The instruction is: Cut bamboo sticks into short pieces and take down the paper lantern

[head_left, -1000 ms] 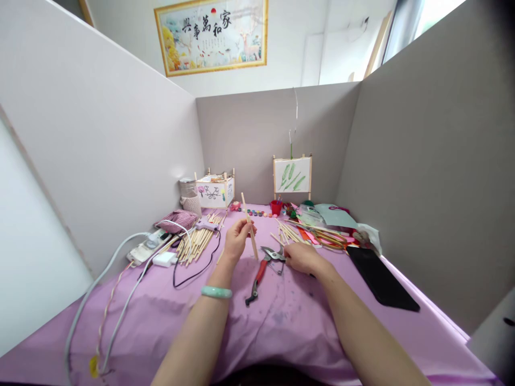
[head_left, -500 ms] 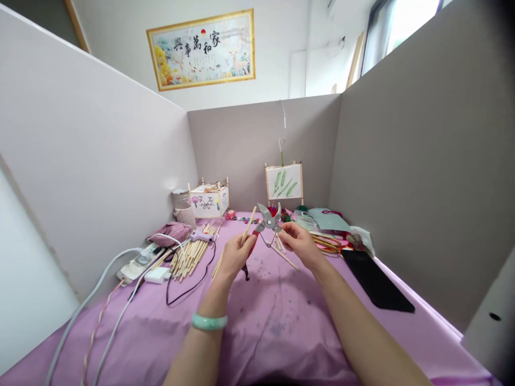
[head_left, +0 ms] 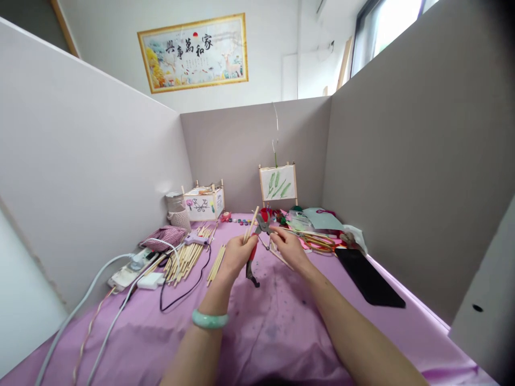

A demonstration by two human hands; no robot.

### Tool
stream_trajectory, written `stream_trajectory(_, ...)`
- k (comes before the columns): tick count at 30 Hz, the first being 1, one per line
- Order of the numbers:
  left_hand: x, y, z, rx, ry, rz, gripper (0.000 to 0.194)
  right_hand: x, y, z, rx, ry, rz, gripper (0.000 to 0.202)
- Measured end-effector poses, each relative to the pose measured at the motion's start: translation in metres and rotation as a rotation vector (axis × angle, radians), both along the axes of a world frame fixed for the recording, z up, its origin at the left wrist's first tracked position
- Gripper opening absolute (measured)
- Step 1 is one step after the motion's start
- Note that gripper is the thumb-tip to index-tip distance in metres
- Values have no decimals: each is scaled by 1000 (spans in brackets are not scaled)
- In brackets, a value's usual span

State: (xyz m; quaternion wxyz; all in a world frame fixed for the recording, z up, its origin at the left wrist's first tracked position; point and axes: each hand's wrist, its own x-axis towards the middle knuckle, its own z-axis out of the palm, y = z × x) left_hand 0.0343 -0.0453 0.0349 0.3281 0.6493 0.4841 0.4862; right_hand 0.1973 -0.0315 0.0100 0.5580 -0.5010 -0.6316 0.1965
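Both hands (head_left: 237,252) (head_left: 286,247) pinching — stick (head_left: 251,224), red-handled shears (head_left: 254,252) — beneath "家和萬事興" picture (head_left: 193,51).

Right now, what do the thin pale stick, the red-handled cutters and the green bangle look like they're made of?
The thin pale stick in the left hand looks like bare wood or bamboo: tan and matte. The red-handled cutters show grey metal blades and seemingly plastic-coated grips. The green bangle looks glossy and milky, perhaps jade or glass.
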Motion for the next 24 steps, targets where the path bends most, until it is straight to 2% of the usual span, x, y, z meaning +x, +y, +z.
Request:
stream_trajectory(3,-4,-1,5,23,-61,-108,40,-5,-2,4,-47,115,73,40)
stream_trajectory(6,-2,-3,9,139,-127,-56,40,-11,-9,9,-40,78,112,41)
stream_trajectory(7,1,-3,10,163,-163,-23,40,-13,-13,10,-40,46,123,47)
stream_trajectory(11,13,0,7,222,-268,80,35,-19,-26,15,-119,9,273,95)
stream_trajectory(14,22,4,-2,280,-260,141,35,-21,-28,13,-158,58,357,110)
stream_trajectory(20,37,12,-20,264,-356,112,45,-27,-22,4,-163,310,678,86)
stream_trajectory(24,32,16,-17,319,-332,59,44,-27,-24,7,-217,424,673,77)
